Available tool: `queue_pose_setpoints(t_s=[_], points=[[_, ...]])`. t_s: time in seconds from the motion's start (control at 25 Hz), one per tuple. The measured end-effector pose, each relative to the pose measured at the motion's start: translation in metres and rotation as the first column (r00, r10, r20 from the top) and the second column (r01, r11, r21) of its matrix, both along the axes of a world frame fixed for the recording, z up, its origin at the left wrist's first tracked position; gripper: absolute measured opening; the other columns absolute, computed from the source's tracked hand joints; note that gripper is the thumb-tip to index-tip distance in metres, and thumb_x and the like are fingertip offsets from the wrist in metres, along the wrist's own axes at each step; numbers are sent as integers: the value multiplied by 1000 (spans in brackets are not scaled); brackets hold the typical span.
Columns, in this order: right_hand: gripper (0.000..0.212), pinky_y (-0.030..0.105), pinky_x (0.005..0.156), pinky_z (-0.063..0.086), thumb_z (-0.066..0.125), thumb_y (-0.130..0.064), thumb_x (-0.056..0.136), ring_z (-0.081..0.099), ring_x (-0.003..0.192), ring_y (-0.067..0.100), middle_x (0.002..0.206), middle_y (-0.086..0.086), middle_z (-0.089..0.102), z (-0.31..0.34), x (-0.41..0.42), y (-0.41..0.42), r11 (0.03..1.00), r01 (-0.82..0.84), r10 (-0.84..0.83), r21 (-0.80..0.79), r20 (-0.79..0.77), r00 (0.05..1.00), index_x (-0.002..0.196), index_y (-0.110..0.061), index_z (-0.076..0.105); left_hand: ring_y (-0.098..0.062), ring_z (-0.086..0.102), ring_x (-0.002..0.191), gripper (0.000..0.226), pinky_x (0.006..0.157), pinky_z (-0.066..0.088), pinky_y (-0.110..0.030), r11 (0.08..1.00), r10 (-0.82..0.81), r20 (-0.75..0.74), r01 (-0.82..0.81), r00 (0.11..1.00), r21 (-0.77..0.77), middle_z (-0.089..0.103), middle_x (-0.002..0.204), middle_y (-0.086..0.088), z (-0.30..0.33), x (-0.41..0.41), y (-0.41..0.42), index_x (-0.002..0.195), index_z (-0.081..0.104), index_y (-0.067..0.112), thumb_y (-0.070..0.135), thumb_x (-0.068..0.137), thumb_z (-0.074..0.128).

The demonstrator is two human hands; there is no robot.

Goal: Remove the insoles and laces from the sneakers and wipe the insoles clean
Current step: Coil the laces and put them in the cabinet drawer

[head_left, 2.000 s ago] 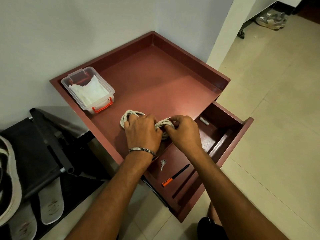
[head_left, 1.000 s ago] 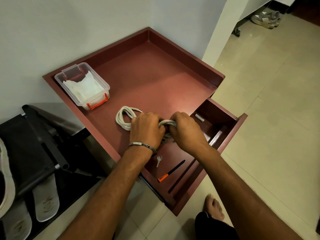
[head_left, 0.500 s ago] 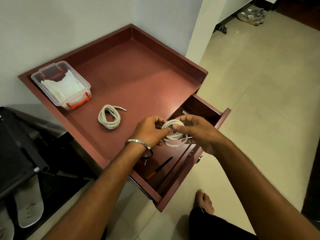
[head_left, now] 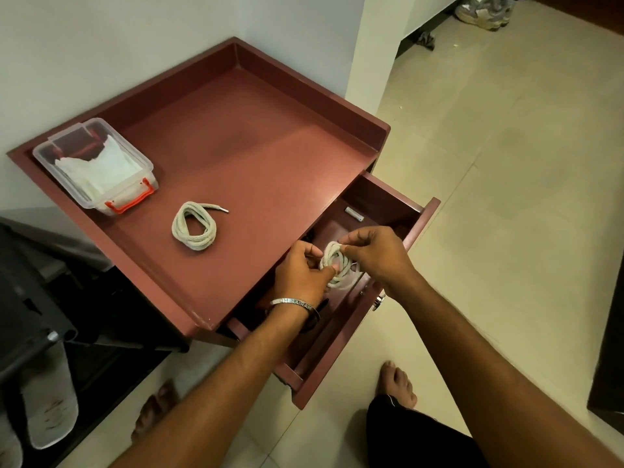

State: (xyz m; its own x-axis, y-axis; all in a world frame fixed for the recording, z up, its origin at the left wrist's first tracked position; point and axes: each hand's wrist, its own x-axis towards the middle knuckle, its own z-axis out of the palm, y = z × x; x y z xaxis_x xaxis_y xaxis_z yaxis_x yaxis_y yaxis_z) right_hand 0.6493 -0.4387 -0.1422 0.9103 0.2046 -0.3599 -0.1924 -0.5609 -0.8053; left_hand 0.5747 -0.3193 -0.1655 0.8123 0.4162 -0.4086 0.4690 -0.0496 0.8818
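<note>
Both hands, left (head_left: 299, 271) and right (head_left: 378, 256), pinch coiled lace (head_left: 337, 270) over open drawer (head_left: 418, 211); second lace (head_left: 194, 226) on counter (head_left: 270, 157).

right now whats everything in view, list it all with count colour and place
coiled lace: 1, off-white, lying on the table top
second coiled lace: 1, off-white, held over the open drawer
table: 1, reddish-brown, rimmed top, in the wall corner
drawer: 1, reddish-brown, pulled open
plastic box: 1, clear with orange latch, white wipes inside, table's left corner
small cylinder: 1, pale, back of drawer
insoles: at least 2, white, bottom left on the black rack
sneakers: grey-white, count unclear, far floor
left hand: pinches the second lace, wears a silver bangle
right hand: pinches the same lace
</note>
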Motion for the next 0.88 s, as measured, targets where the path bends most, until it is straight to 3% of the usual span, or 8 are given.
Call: queue_pose_setpoints(t_s=[0.08,0.16,0.24,0.32,0.44,0.52,0.68,0.88], points=[[7,29,66,56,73,-10,86,68,71,11,83,0,74,-8,-1,8,997,-30,30,-65,5,1000,89,-15,76,-24,71,74,30,63,60,-41,999,25,-38,-24,999,35,69,84,-5,-12,-3,-3,87,55,22,18,75,82],[10,28,67,55,71,-7,86,64,67,9,84,-2,73,-11,-1,14,992,-52,53,-118,9,999,88,-16,76,-31,70,83,29,72,59,-46,993,75,-89,-82,993,-81,67,87,-9,-22,-1,0,86,54,20,14,76,81],[14,26,67,54,66,-4,89,61,65,8,88,0,71,-11,-1,20,980,-86,86,-178,-5,996,94,-13,76,-30,66,84,28,69,57,-38,977,114,-142,-136,983,-163,63,88,-11,-31,3,4,87,53,16,10,78,79],[21,30,77,56,59,-1,92,65,78,15,99,3,71,-13,-1,25,964,-118,114,-238,-30,993,103,-10,75,-29,62,83,27,67,53,-34,968,134,-182,-168,974,-188,60,91,-12,-38,6,6,87,52,17,9,80,77],[36,36,97,51,48,3,93,62,112,24,124,10,65,-18,1,31,952,-164,142,-257,-102,985,122,-7,66,-34,65,95,26,81,57,-41,955,142,-250,-200,958,-221,63,100,-16,-48,8,5,91,53,17,5,82,74],[44,38,105,46,44,4,93,54,126,25,138,12,56,-24,2,33,953,-191,158,-236,-151,976,134,-7,55,-32,65,95,25,74,57,-35,947,155,-259,-218,954,-236,65,107,-19,-55,9,3,97,53,14,-2,84,68],[53,36,111,39,41,4,94,44,136,25,151,11,43,-31,3,38,954,-202,160,-221,-192,968,146,-8,40,-26,61,86,29,58,52,-25,930,204,-268,-272,942,-248,63,105,-19,-61,13,0,104,54,12,-12,87,51],[59,35,106,42,40,2,95,42,137,28,155,12,35,-34,1,43,943,-244,190,-225,-237,953,152,-10,28,-31,63,98,33,77,55,-36,938,181,-315,-260,932,-230,62,113,-21,-65,12,-2,104,54,12,-13,88,40]])
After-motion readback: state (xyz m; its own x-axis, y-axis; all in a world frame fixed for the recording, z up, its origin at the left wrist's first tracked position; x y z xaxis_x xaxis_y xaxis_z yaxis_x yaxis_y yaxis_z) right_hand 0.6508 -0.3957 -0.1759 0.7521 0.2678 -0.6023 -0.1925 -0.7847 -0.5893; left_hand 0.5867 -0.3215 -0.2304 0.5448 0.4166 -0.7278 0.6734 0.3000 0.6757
